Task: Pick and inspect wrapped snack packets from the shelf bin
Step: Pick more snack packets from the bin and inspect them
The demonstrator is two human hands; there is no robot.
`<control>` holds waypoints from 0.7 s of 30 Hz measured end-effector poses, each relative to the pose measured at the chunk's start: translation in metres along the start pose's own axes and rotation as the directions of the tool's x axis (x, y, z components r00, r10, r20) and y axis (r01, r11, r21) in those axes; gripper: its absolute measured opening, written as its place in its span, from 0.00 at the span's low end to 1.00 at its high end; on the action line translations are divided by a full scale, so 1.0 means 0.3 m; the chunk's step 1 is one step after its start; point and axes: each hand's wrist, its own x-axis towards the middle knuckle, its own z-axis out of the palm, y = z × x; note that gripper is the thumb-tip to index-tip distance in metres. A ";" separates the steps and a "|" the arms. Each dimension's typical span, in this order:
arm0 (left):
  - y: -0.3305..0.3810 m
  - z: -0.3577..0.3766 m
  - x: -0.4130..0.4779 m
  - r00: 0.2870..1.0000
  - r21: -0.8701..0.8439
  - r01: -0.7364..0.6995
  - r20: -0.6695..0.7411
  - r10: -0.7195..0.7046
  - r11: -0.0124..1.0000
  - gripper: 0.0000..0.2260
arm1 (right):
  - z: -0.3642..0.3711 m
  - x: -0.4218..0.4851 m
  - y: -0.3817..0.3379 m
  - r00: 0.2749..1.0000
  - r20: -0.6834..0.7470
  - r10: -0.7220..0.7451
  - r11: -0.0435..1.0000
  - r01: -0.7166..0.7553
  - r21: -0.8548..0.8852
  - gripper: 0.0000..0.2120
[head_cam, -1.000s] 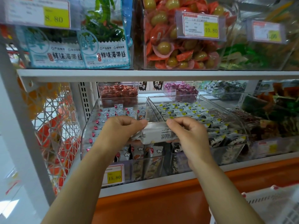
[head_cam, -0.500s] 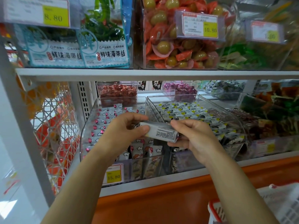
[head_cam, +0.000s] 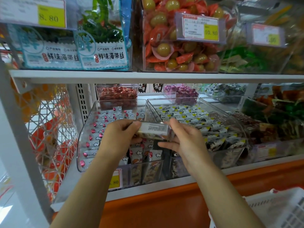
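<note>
I count two hands and one packet. My left hand [head_cam: 120, 137] pinches the left end of the snack packet [head_cam: 153, 130], held level above two clear bins [head_cam: 85, 129]; my right hand [head_cam: 184, 142] grips its right end, lower fingers spread.

Both hands hold one pale wrapped packet [head_cam: 153, 130] level above the clear shelf bin [head_cam: 85, 139]: the left hand [head_cam: 121, 137] pinches its left end, the right hand [head_cam: 184, 140] its right end. Printed text faces up. More packets fill the bin beneath.
</note>
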 end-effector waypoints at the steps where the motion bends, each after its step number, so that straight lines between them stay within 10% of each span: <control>1: -0.003 0.002 0.005 0.999 -0.016 -0.001 -0.048 0.000 1.000 0.08 | 0.019 -0.008 0.005 0.999 0.032 -0.041 0.998 0.042 -0.036 0.13; 8: 0.009 0.029 0.013 0.996 -0.129 0.026 -0.086 -0.037 0.991 0.13 | 0.048 0.014 -0.002 0.954 -0.075 -0.289 0.933 0.263 -0.245 0.16; 10: 0.006 0.027 0.025 0.992 0.105 -0.069 -0.100 0.080 0.992 0.12 | 0.044 0.050 -0.015 0.931 -0.155 -0.330 0.905 0.266 -0.331 0.17; 16: -0.067 0.002 0.104 0.986 0.837 -0.154 0.167 0.023 0.524 0.24 | 0.073 0.213 -0.020 0.868 -0.096 -0.488 0.733 0.347 -0.585 0.13; 21: -0.113 0.005 0.146 0.975 0.916 -0.165 0.208 -0.083 0.365 0.25 | 0.103 0.367 0.004 0.888 0.178 -0.424 0.452 0.378 -0.808 0.10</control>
